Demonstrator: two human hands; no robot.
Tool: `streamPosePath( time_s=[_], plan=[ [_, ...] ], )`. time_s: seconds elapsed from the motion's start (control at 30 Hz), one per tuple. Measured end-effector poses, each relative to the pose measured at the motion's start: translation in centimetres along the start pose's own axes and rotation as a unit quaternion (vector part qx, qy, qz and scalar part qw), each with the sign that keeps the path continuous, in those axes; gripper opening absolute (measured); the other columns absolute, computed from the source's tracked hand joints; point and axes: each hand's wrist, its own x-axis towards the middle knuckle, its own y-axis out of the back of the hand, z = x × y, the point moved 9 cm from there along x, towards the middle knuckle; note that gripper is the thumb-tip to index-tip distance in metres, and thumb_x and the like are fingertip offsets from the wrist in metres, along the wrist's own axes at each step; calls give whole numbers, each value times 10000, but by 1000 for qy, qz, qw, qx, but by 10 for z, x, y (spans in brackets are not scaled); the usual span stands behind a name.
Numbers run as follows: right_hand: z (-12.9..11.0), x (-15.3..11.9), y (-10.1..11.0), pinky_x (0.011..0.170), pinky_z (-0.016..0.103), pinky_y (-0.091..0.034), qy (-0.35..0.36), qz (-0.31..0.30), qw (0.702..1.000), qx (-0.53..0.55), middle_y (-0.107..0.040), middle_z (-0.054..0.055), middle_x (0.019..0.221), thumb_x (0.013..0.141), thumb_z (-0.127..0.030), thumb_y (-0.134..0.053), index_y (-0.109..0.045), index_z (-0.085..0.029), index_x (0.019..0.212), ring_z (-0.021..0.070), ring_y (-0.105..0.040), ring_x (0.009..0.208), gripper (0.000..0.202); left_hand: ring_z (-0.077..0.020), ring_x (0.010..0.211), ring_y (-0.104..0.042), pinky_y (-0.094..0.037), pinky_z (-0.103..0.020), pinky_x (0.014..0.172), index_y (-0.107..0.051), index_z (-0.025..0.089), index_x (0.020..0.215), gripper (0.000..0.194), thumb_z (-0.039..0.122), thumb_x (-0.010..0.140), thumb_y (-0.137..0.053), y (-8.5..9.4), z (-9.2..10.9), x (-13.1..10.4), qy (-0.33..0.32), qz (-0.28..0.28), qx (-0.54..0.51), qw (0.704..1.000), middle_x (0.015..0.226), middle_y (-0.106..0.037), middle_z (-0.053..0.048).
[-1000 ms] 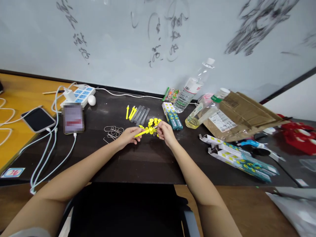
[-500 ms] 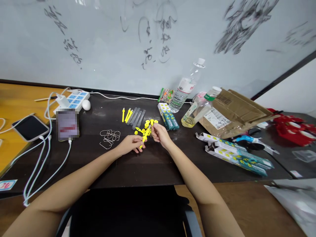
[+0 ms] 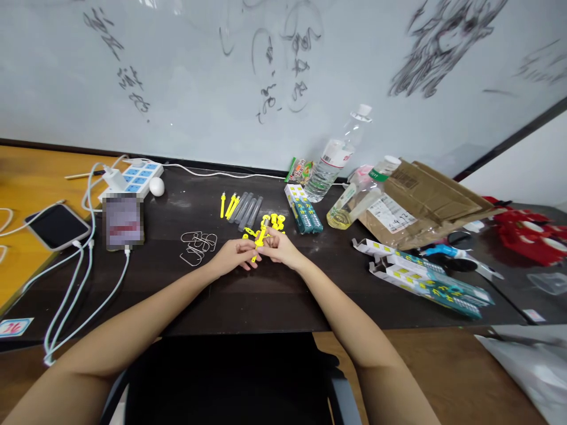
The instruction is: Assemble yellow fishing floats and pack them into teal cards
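Note:
Between my two hands is a slim yellow plastic piece [image 3: 260,238] with a metallic-looking upper end. My left hand [image 3: 234,257] pinches its lower part from the left, while the fingers of my right hand [image 3: 279,248] close on it from the right. Just behind them lies a small heap of yellow caps and parts [image 3: 277,221]. Several clear tubes [image 3: 245,211] rest side by side further back, with a few yellow rods [image 3: 231,206] at their left. Metal wire hooks [image 3: 198,245] lie left of my left hand.
Teal boxes [image 3: 304,210], a water bottle [image 3: 330,159] and a second bottle [image 3: 361,195] stand behind on the right. Further right are opened boxes [image 3: 425,280], scissors [image 3: 460,257] and a cardboard package [image 3: 420,200]. Phones, cables and a power strip [image 3: 140,177] occupy the left.
My right hand has moved left and slightly down from the yellow heap to the piece in my left hand, and its fingers now touch that piece. The view has shifted slightly.

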Motion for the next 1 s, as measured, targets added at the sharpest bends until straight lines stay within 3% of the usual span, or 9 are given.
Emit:
streamPosePath(
  time_s=[0.37,0.6,1.0],
  plan=[
    [-9,-1,18,289,145,-179,22,78,996,39,-368,-137,488,672,-399,-744,-492,-192,909,11,-220,334,403,-125,646,-663,-534,-221,547,-606,121,959,339,397,767,-650,-3,4,-1,-22,-11,32,999,820,-693,-66],
    [-7,-1,14,291,164,-168,12,66,997,27,-361,-124,474,681,-429,-732,-538,-163,858,11,-213,335,374,-117,645,-654,-523,-211,542,-592,123,920,261,342,782,-628,-3,12,-4,-45,-2,60,997,814,-681,-58],
    [-14,-4,9,311,155,-178,29,28,997,63,-371,-113,530,704,-384,-716,-572,-176,1017,11,-217,364,402,-106,614,-629,-508,-197,511,-579,143,855,209,329,774,-627,2,15,-6,-83,37,119,989,769,-602,-13]
  ],
)
